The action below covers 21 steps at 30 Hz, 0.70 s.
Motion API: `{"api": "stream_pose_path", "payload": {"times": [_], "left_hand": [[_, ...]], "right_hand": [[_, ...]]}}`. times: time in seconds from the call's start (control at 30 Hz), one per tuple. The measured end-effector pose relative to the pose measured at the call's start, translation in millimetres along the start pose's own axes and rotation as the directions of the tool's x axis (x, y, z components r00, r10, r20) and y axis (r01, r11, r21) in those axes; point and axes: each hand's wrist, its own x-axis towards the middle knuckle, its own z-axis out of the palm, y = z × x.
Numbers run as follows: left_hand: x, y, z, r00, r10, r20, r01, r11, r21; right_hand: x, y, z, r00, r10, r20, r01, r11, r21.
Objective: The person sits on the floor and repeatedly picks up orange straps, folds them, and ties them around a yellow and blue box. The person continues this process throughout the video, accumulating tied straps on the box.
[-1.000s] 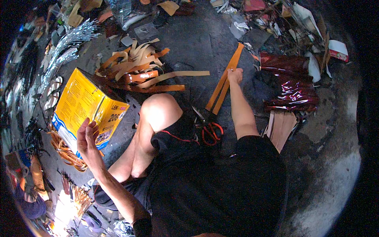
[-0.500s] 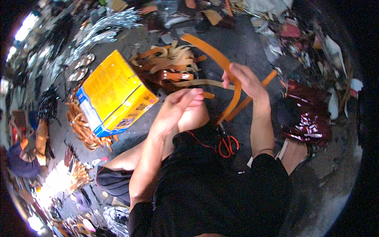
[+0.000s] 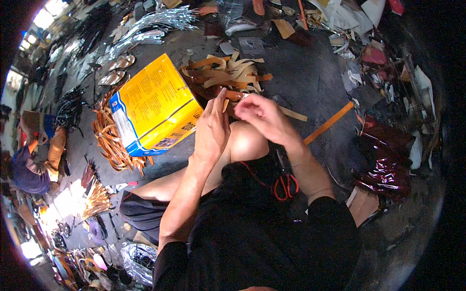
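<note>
- Judging by how things lie, the sorting is partway along: a heap of orange and tan strips [image 3: 218,76] lies on the dark floor [image 3: 303,63] beyond the hands, and a bundle of brown strips [image 3: 109,133] sits beside and partly behind the yellow tin [image 3: 158,94].
- One lone orange strip [image 3: 332,121] lies apart on the floor to the right, seemingly not yet dealt with; how many others remain cannot be told.
- The left hand [image 3: 212,128] is raised just past the knee [image 3: 250,141], near the tin's corner, fingers nearly straight and close together. A sliver of orange [image 3: 225,105] shows at its fingertips; whether it is gripped cannot be told.
- The right hand [image 3: 257,115] is close beside it, blurred, fingers half curled in a loose opening; nothing shows clearly in it, so its hold cannot be told.
- The red-handled scissors [image 3: 285,189] lie near the right forearm, in neither hand.
</note>
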Motion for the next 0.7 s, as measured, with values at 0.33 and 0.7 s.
{"api": "stream_pose_path", "payload": {"times": [0.33,0.7], "left_hand": [[-13.9,14.1,-28.8,0.997,-0.066,-0.030,0.064,0.996,-0.066],[-64.1,-49.8,-1.7,0.873,-0.370,0.317,0.480,0.769,-0.422]], "right_hand": [[3.9,22.7,20.2,0.999,0.038,0.001,-0.038,0.991,0.126],[4.9,41.0,24.5,0.998,0.046,-0.041,-0.047,0.999,-0.017]]}}
